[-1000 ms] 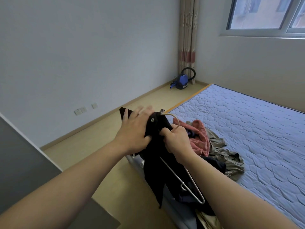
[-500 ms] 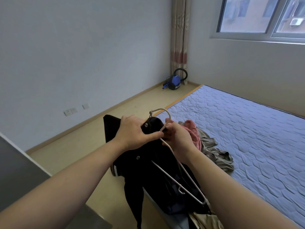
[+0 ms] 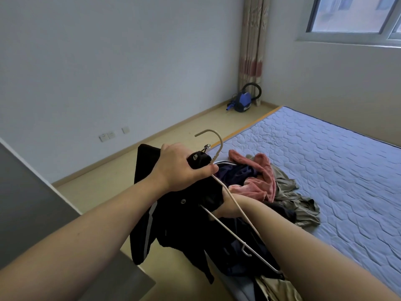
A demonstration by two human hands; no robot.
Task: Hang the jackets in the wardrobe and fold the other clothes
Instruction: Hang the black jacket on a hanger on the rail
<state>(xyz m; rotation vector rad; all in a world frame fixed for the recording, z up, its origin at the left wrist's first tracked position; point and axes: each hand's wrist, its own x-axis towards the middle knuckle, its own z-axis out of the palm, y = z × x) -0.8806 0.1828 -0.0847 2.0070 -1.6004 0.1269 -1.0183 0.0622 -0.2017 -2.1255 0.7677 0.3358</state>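
Note:
A black jacket (image 3: 180,224) with snap buttons and a pale stripe hangs in front of me over the bed's near edge. My left hand (image 3: 182,168) grips its collar together with the neck of a white wire hanger (image 3: 219,148), whose hook points up. My right hand (image 3: 225,207) reaches under the jacket's fabric behind the hanger's wires; its fingers are hidden. On the bed lie a pink garment (image 3: 260,181), an olive garment (image 3: 299,203) and a dark purple one (image 3: 236,172).
The blue quilted mattress (image 3: 325,170) fills the right. A grey furniture top (image 3: 32,203) is at the lower left. A blue vacuum cleaner (image 3: 244,101) stands by the curtain (image 3: 251,51) in the far corner. Bare floor (image 3: 108,181) runs along the wall. A tan garment (image 3: 275,287) lies at the bottom.
My left hand took over the hanger's neck with the collar and lifted it. My right hand let go of the neck and slid down under the jacket.

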